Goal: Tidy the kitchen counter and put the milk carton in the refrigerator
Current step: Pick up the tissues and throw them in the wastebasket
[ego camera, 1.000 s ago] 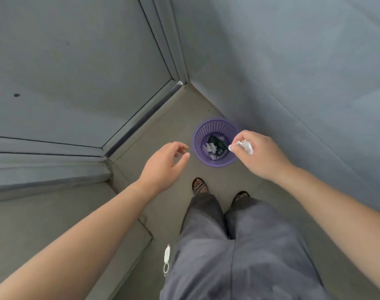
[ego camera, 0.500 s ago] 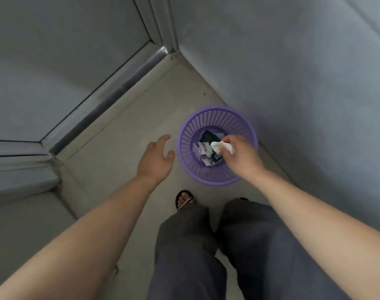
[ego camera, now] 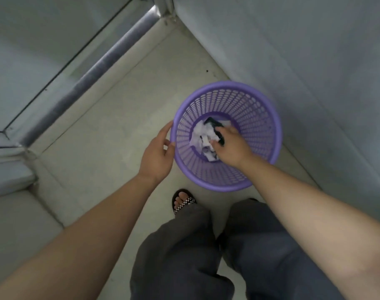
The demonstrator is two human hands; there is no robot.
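Note:
A purple mesh waste basket [ego camera: 257, 118] stands on the pale floor in a corner, just ahead of my feet. Crumpled white paper [ego camera: 201, 133] and a dark item [ego camera: 213, 122] lie at its bottom. My right hand [ego camera: 234, 146] reaches down inside the basket, its fingertips pinched on a white crumpled tissue that touches the pile. My left hand [ego camera: 157, 156] is at the basket's left rim, fingers apart, thumb and fingertips against the outside of the rim. No milk carton, counter or refrigerator is in view.
A grey wall [ego camera: 293, 61] runs close behind and right of the basket. A metal door track [ego camera: 93, 70] crosses the floor at the left, with a grey step [ego camera: 9, 174] below it. My sandalled foot [ego camera: 182, 200] and trouser legs are right below the basket.
I have bent closer to the basket. My right hand has gone from above the rim down inside with the tissue. My left hand has moved right to the rim.

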